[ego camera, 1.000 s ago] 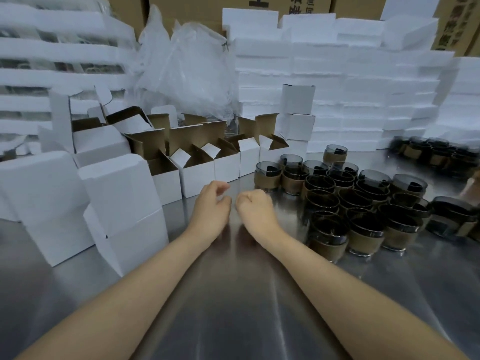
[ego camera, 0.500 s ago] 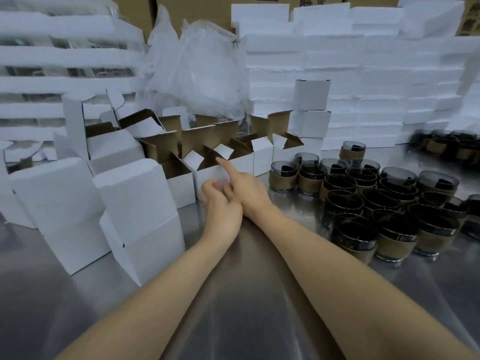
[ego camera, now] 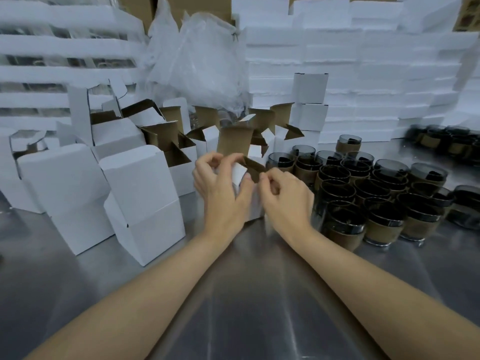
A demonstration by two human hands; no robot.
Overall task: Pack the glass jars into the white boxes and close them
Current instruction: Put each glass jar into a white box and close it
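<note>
White box (ego camera: 238, 175): centre of the frame, upright on the steel surface (ego camera: 246, 294), brown flaps up.
Left hand (ego camera: 223, 189): your fingers grip the box's top edge.
Right hand (ego camera: 285, 197): you pinch a brown side flap.
Glass jars (ego camera: 363, 193): clustered right of centre, beside your right hand.

Left hand (ego camera: 223, 196) and right hand (ego camera: 285, 201) pinch flaps of open box (ego camera: 235, 142).
</note>
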